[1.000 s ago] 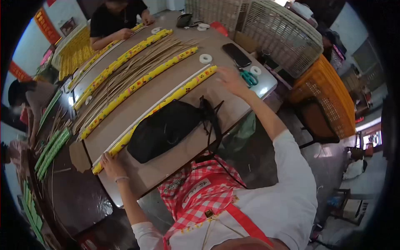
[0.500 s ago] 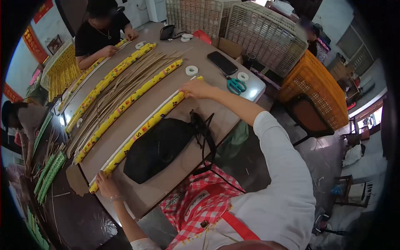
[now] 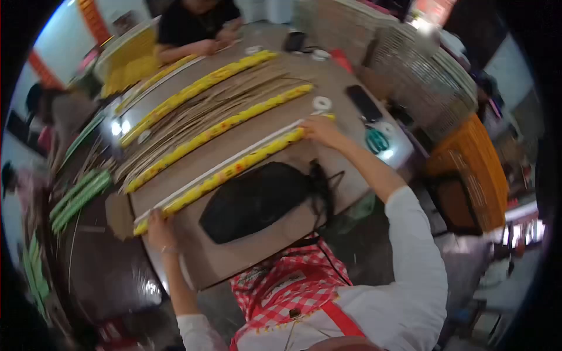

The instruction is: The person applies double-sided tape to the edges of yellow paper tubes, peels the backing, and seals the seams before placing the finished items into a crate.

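Note:
A long yellow printed roll [image 3: 237, 168] lies slantwise across the table, with a narrow white strip [image 3: 234, 162] along its far side. My left hand [image 3: 161, 233] grips its near-left end, thumb and fingers closed round it. Toward the far-right end, my right hand [image 3: 322, 130] has its fingers closed over the roll and the strip's end. Just this side of the roll is a black bag [image 3: 257, 202] with dark straps. Beyond it lies another yellow roll [image 3: 219, 131], beside a spread of thin dry stalks [image 3: 205, 111]. Motion blur softens the finger detail.
A white tape roll [image 3: 321, 104], black phone [image 3: 364, 103] and teal-handled scissors [image 3: 376, 140] are at the right. Across the table sits a person in black [image 3: 199, 26]. Green rolls [image 3: 82, 202] lie left; an orange crate [image 3: 468, 169] and woven baskets [image 3: 421, 76] stand right.
The camera view has turned, so the table and everything on it appears shifted right and partly upward, with more blur. Both hands keep their hold near the roll's two ends.

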Available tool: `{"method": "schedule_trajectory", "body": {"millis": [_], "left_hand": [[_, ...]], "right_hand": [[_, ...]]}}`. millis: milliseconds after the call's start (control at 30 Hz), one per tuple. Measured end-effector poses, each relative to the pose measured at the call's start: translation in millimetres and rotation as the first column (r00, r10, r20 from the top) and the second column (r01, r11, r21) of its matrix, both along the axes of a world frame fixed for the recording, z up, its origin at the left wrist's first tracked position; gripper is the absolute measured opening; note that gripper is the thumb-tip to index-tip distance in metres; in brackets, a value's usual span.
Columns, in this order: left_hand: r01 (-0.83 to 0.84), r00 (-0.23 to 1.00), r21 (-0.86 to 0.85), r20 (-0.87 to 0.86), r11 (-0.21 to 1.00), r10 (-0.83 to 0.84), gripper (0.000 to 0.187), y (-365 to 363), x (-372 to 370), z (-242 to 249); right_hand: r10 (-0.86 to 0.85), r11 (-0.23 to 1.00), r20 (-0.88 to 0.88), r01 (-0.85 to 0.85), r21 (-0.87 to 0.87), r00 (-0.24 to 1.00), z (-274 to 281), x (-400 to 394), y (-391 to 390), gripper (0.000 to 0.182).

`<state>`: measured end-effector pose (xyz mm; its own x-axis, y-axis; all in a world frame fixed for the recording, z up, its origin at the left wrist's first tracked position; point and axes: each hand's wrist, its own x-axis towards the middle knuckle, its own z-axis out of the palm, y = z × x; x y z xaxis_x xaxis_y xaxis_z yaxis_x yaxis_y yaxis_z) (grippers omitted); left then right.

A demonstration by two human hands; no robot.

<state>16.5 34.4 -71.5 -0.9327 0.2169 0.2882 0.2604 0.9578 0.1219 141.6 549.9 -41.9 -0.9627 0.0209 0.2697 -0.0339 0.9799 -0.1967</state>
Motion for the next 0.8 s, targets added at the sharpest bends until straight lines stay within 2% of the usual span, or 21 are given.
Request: {"method": "schedule_trajectory", "body": {"millis": [33,67,100,233,333,633,800], "left_hand": [[0.01,0.972,0.035,-0.233,0.999,-0.001,0.038,12.2,10.0,9.0],[-0.075,0.996,-0.055,0.034,0.996,0.077,0.045,13.8,15.8,26.1],[-0.024,0.978,0.004,-0.207,1.0,0.024,0.041,11.1,14.6,10.9],[0.051,0.989,0.083,-0.14,0.995,-0.039,0.039,13.0,18.2,23.4],[0.05,0.99,0.101,-0.138,0.994,-0.036,0.038,12.6,17.5,25.7],[0.059,0.989,0.068,-0.138,0.996,-0.049,0.037,12.4,16.5,21.0],[0.028,0.998,0.049,-0.062,0.998,-0.025,0.036,14.0,16.7,25.9]], "right_hand": [[-0.083,0.996,0.037,0.085,-0.034,0.996,4.5,-0.3,-6.6,0.018],[0.007,0.999,0.042,-0.009,0.051,0.999,7.8,-0.9,-3.8,0.019],[-0.079,0.997,0.019,0.079,0.009,0.997,10.1,5.0,-14.1,0.022],[-0.015,0.999,0.063,0.018,-0.036,0.998,24.8,3.3,-15.7,0.029],[-0.086,0.995,0.217,0.094,-0.026,0.972,27.1,-3.8,-11.4,0.035],[-0.085,0.994,0.281,0.062,0.09,0.956,44.7,-3.0,-21.5,0.035],[-0.108,0.994,0.284,0.098,0.049,0.953,47.7,1.8,-27.9,0.035]]}}
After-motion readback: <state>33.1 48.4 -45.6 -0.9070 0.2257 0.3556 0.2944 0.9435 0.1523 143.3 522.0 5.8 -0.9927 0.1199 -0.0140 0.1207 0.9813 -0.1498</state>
